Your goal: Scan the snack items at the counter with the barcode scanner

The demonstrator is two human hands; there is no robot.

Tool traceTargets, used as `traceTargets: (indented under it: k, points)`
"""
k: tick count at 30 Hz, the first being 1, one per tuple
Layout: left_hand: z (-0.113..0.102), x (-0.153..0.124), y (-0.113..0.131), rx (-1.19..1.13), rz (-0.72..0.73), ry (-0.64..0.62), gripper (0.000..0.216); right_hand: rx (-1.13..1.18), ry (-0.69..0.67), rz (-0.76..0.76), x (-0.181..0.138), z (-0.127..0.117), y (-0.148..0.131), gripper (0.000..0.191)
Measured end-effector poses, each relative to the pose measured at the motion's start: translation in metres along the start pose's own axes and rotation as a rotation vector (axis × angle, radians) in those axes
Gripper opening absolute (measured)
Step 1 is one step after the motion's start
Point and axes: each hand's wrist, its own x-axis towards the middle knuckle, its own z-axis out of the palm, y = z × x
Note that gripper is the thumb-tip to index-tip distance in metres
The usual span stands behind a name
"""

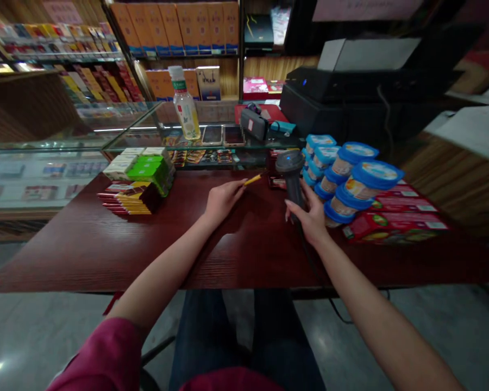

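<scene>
Dark-red tabletop [240, 266] fronts a glass counter [140, 122] & stocked shop shelves [189, 53]. At ctr., L hand [222, 200] pinches a slim yellow packet [252, 180] btwn thumb & fingers, over the wood; R hand [313, 214] is wrapped round the handle of a dk-grey handheld scanner [290, 162], near stacked blue-lidded tubs [352, 182]. Red boxes [391, 227] lie far R; green boxes [150, 172] sit L, behind a pile of flat brown-&-yellow packs [132, 200].

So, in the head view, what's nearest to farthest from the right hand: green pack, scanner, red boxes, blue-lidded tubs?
1. Scanner: in the right hand.
2. Blue-lidded tubs: just right of it.
3. Red boxes: farther right.
4. Green pack: far left.
</scene>
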Motion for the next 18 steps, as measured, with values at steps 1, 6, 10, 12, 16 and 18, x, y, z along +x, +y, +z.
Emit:
traceTargets:
  k: [1,6,10,12,16,18]
  points:
    - [0.011,0.005,0.009,0.055,0.047,-0.028,0.03,-0.026,0.027,-0.004,-0.008,-0.008,-0.001,0.072]
    - [0.063,0.038,0.042,0.305,0.256,-0.162,0.032,-0.12,0.073,0.01,-0.049,-0.039,-0.004,0.07]
    - [0.093,0.057,0.06,0.442,0.329,-0.251,0.03,-0.118,0.069,0.063,-0.066,-0.05,-0.008,0.068]
    - [0.103,0.06,0.065,0.471,0.348,-0.278,0.03,-0.114,0.065,0.081,-0.067,-0.051,-0.01,0.068]
    - [0.113,0.058,0.067,0.441,0.387,-0.315,0.038,-0.094,0.088,0.069,-0.065,-0.049,-0.012,0.068]
    - [0.113,0.055,0.063,0.375,0.385,-0.303,0.041,-0.076,0.091,0.073,-0.065,-0.048,-0.013,0.068]
